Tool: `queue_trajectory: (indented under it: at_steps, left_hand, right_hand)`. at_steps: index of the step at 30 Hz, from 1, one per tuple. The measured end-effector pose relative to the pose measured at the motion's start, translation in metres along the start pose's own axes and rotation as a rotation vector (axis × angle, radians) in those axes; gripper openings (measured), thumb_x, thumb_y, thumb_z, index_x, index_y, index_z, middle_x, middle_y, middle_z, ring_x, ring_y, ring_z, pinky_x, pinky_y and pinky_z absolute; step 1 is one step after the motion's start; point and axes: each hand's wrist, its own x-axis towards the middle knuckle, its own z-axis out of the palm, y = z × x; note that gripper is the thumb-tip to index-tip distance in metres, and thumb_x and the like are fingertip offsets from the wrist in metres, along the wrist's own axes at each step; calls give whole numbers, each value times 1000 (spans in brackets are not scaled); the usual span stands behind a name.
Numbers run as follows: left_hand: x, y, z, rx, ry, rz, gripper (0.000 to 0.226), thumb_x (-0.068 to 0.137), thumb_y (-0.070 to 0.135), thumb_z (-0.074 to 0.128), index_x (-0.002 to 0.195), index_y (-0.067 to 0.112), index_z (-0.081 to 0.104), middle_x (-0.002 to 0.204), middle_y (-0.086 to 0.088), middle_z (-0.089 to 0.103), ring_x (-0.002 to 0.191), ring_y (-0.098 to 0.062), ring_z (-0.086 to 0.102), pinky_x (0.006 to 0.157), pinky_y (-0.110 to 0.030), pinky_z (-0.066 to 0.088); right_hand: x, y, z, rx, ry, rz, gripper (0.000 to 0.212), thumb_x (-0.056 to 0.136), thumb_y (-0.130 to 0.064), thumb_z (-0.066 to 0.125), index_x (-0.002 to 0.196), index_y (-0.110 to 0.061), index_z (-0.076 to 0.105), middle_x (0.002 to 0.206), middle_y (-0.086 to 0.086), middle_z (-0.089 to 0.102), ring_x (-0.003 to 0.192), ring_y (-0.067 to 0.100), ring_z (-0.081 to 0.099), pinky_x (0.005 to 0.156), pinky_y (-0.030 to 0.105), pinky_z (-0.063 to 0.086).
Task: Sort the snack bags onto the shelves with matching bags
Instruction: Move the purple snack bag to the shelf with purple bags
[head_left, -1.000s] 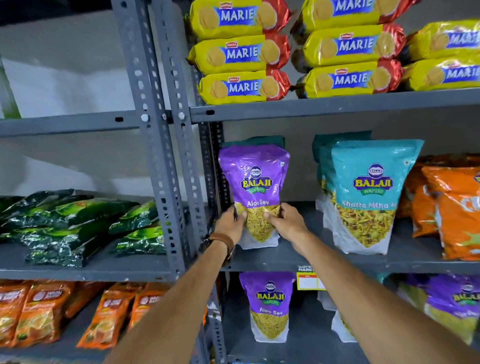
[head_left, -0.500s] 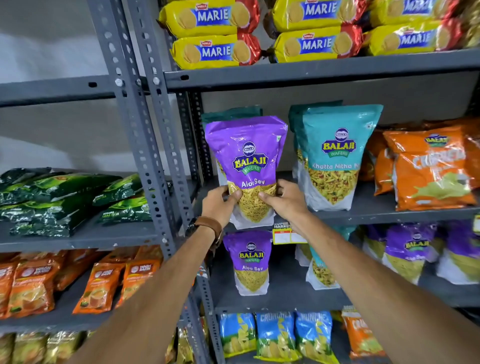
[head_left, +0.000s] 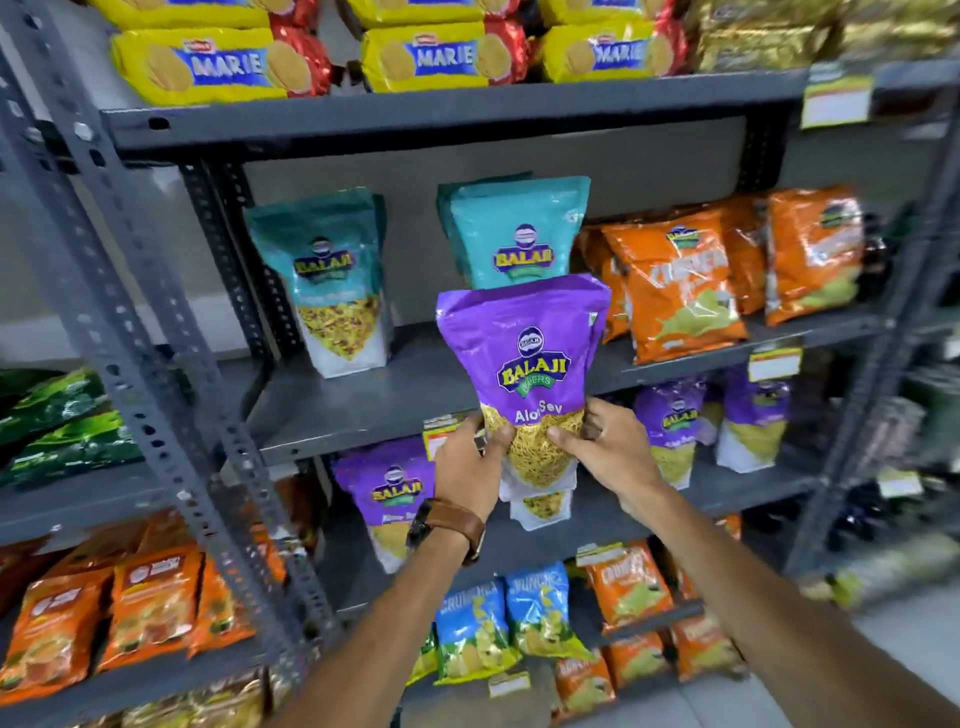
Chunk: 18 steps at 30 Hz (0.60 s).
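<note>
I hold a purple Balaji Aloo Sev bag (head_left: 524, 358) upright in the air in front of the middle shelf (head_left: 363, 410). My left hand (head_left: 467, 462) grips its lower left corner and my right hand (head_left: 602, 452) grips its lower right corner. Behind it on that shelf stand two teal Balaji bags, the left teal bag (head_left: 332, 280) and the right teal bag (head_left: 519, 228), the latter partly hidden by the purple bag. One shelf lower stand matching purple bags, one purple bag at left (head_left: 389, 488) and other purple bags at right (head_left: 675, 426).
Orange snack bags (head_left: 675, 280) fill the right of the middle shelf. Yellow Marie biscuit packs (head_left: 208, 62) lie on the top shelf. Blue and orange bags (head_left: 498, 623) sit on the lower shelves. A grey perforated upright (head_left: 135, 332) divides off the left rack with its green bags (head_left: 47, 415).
The purple bag has come off the middle shelf and moved right and lower, in front of the right teal bag. The view swung left, showing a teal bag where the purple one stood.
</note>
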Motion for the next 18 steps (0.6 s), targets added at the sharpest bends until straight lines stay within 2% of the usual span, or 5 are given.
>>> queue_trajectory:
  at_steps: [4, 9, 12, 15, 18]
  left_hand:
    - [-9, 0, 46, -15, -69, -26, 35, 90, 42, 65, 109, 13, 71, 97, -4, 77, 83, -17, 67, 74, -32, 50]
    - [-23, -3, 92, -34, -156, -93, 28, 92, 33, 66, 113, 14, 72, 97, 3, 71, 89, -14, 64, 77, -24, 41]
    - [-32, -8, 116, -20, -188, -126, 24, 93, 30, 65, 107, 12, 72, 92, 4, 68, 85, -16, 62, 70, -20, 36]
    - [-39, -20, 142, -6, -235, -166, 26, 93, 32, 65, 110, 13, 71, 102, -2, 74, 95, -24, 69, 79, -28, 46]
    - [-41, -34, 166, 21, -254, -205, 32, 92, 35, 65, 112, 11, 70, 113, -8, 75, 106, -28, 69, 88, -36, 51]
  right_hand:
    - [-9, 33, -33, -32, 11, 41, 27, 86, -11, 87, 96, -32, 73, 95, -17, 80, 91, 0, 78, 86, 31, 64]
    - [-21, 72, -62, -95, 39, 114, 23, 85, -17, 89, 105, -19, 77, 101, 0, 84, 102, 24, 81, 93, 46, 65]
    - [-26, 97, -74, -139, 51, 160, 29, 81, -32, 90, 103, -17, 77, 93, 7, 85, 93, 33, 80, 84, 49, 66]
    - [-30, 125, -84, -152, 39, 193, 20, 85, -26, 89, 96, -21, 74, 63, -24, 74, 59, -5, 67, 56, 15, 51]
    - [-31, 153, -90, -180, 44, 217, 18, 86, -28, 88, 92, -19, 73, 48, -22, 60, 46, -6, 52, 50, 16, 37]
